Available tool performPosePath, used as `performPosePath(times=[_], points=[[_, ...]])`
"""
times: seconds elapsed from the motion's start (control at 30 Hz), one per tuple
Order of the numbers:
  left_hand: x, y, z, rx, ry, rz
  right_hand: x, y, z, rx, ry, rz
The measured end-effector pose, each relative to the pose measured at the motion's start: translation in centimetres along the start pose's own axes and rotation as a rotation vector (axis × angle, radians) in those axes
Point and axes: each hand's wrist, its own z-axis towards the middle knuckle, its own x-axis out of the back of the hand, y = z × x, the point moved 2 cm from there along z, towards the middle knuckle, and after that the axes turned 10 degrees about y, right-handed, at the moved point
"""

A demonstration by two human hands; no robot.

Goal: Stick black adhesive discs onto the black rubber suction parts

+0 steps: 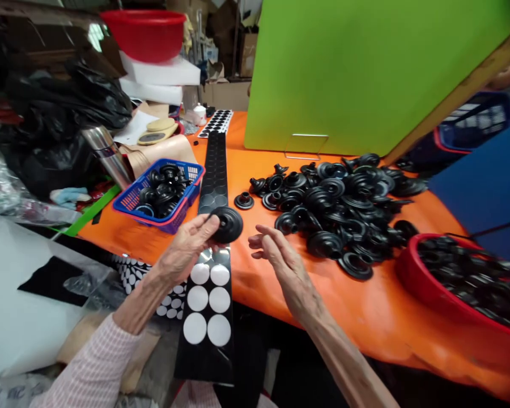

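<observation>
My left hand (pixel 189 246) grips a round black ridged disc part (pixel 230 225) by its edge, thumb on top, above the sticker strip. To its right, my right hand (pixel 283 260) is held out with fingers extended and nothing in them. Under the disc runs a long black strip of round stickers (pixel 207 309), with white circles showing at its near end and dark ones farther back. Close to my right hand lies a heap of black flanged parts (pixel 344 207). One single black part (pixel 243 200) stands apart beside the strip.
On the orange table (pixel 263 283) a blue basket (pixel 153 222) with black parts stands left. A red tub (pixel 412 266) of similar parts is at right. A green board (pixel 344 73) rises behind. A steel flask (pixel 106 156) and a red basin (pixel 142 34) are at left.
</observation>
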Motion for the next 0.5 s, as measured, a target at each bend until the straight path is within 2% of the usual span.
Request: performPosePath(times=[0.1, 0.17, 0.27, 0.4, 0.5], points=[[-0.3, -0.3, 0.1, 0.065, -0.101, 0.041, -1.0, -1.0, 0.1, -0.015, -0.089, 0.091], [-0.5, -1.0, -0.2, 0.065, -0.075, 0.027, -1.9, -1.1, -0.5, -0.051, -0.131, 0.216], [-0.6, -1.9, -0.8, 0.031, -0.012, -0.017, -2.5, -0.4, -1.6, -0.120, -0.074, 0.431], [-0.8, -1.9, -1.3, -0.008, -0.035, 0.059, -2.3, 1.0, -2.4, -0.167, -0.021, 0.423], [-0.9, -1.4, -1.4, -0.037, -0.055, 0.025, -2.1, 1.2, -2.6, -0.159, -0.067, 0.402]])
